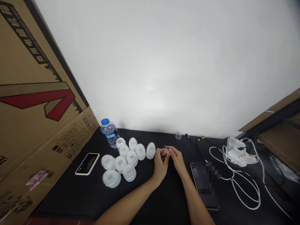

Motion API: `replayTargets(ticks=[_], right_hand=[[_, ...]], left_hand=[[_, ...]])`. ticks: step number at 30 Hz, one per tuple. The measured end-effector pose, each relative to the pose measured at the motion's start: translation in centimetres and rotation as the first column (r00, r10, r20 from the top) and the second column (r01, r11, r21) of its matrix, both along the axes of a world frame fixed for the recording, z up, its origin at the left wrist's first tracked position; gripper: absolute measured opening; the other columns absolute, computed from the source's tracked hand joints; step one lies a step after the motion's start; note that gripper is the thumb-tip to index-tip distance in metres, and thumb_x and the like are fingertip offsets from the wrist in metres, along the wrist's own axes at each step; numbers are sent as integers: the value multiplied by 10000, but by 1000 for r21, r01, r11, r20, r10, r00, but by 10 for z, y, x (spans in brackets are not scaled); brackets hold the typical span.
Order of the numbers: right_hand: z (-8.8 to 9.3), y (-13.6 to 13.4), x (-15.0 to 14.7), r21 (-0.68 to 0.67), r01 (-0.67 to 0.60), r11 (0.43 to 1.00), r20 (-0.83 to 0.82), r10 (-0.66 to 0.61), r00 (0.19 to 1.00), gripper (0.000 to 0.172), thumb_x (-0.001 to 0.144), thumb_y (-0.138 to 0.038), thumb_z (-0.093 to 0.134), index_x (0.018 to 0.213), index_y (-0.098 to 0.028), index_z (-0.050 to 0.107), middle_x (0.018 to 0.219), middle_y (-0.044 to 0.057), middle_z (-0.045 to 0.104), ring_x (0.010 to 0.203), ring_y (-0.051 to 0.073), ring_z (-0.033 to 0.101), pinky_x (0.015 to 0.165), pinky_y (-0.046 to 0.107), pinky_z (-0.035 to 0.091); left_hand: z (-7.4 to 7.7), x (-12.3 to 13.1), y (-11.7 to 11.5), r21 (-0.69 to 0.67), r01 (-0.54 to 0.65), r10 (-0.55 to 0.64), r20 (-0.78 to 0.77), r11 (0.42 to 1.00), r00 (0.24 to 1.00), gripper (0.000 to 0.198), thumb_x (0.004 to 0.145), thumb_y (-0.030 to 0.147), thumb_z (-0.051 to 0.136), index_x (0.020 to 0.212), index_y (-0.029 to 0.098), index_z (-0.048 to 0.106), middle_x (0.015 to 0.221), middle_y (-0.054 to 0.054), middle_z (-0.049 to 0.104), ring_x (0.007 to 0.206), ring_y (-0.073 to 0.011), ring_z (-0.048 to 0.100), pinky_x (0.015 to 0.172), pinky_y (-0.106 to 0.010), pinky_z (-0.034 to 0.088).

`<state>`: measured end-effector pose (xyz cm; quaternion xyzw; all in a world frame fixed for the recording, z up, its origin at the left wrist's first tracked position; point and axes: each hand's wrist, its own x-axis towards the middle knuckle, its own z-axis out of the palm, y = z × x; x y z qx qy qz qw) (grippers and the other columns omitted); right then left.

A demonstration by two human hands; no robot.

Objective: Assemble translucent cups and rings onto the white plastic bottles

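Note:
Both hands meet over the black table, right of a group of several white bottle-like pieces (132, 158). My left hand (160, 165) has its fingers closed round a small clear, pinkish piece (166, 151). From the right, my right hand (177, 158) pinches the same piece with its fingertips. Much of the piece is hidden by the fingers, so its shape is hard to make out. One white piece with a translucent dome (150, 150) stands upright just left of my left hand.
A water bottle (110, 132) with a blue cap stands behind the white pieces. Left lies a white-framed device (87, 163). A clear cap (178, 135) sits near the wall. On the right are a phone (204, 186), white cables (246, 190) and a white charger (240, 151). Cardboard (53, 140) borders the left.

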<state>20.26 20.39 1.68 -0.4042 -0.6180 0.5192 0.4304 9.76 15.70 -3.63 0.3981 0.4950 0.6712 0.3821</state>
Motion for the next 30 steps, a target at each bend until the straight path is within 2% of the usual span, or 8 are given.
replayTargets(ticks=[4, 9, 14, 18, 23, 26, 30], right_hand=[[1, 3, 2, -6, 75, 997, -16, -75, 997, 509, 951, -701, 664, 977, -213, 809, 824, 66, 795, 754, 257, 748, 722, 342, 604], [0, 1, 6, -74, 94, 993, -102, -102, 990, 463, 960, -659, 664, 964, -216, 796, 709, 37, 754, 652, 238, 715, 670, 337, 590], [-1, 0, 6, -122, 180, 976, -164, -198, 966, 391, 915, -598, 736, 987, -217, 791, 776, 47, 782, 709, 252, 735, 687, 345, 592], [0, 2, 6, -210, 156, 965, -246, -206, 947, 384, 831, -527, 851, 1036, -212, 776, 825, 55, 801, 749, 247, 753, 719, 341, 602], [-4, 4, 7, -279, 146, 949, -276, -225, 935, 442, 775, -538, 916, 1007, -190, 771, 765, 35, 770, 635, 191, 685, 594, 287, 544], [-9, 5, 7, -274, 201, 940, -244, -271, 931, 496, 739, -556, 945, 1004, -184, 751, 697, 18, 748, 572, 177, 654, 544, 278, 517], [-13, 7, 7, -188, 316, 930, -159, -346, 925, 535, 717, -589, 951, 979, -189, 711, 580, -20, 685, 484, 162, 591, 482, 267, 463]], left_hand=[[2, 1, -2, 12, 95, -95, -12, 995, 995, 304, 992, 451, 743, 1149, 229, 606, 1087, -70, 666, 1007, -229, 714, 893, -386, 619], [10, 1, -6, 27, 159, -159, -17, 987, 987, 313, 982, 434, 758, 1189, 228, 646, 1153, -82, 675, 1093, -245, 720, 961, -417, 623], [20, 1, -6, 29, 161, -161, 7, 987, 987, 383, 960, 417, 790, 1267, 233, 654, 1246, -103, 683, 1179, -262, 717, 992, -422, 625], [23, 0, -6, 35, 153, -152, -18, 988, 988, 366, 1012, 430, 728, 1310, 237, 639, 1271, -114, 691, 1172, -254, 717, 972, -412, 626], [19, -1, -5, 47, 148, -146, -36, 988, 989, 288, 1069, 454, 635, 1235, 221, 667, 1225, -110, 713, 1141, -252, 726, 986, -432, 620], [17, -1, -4, 42, 135, -132, -58, 990, 990, 282, 1073, 460, 623, 1208, 218, 675, 1214, -111, 713, 1106, -255, 733, 935, -418, 627], [19, -1, -6, 26, 101, -96, -156, 995, 983, 227, 1079, 413, 604, 1179, 221, 672, 1243, -116, 688, 1065, -249, 716, 828, -369, 609]])
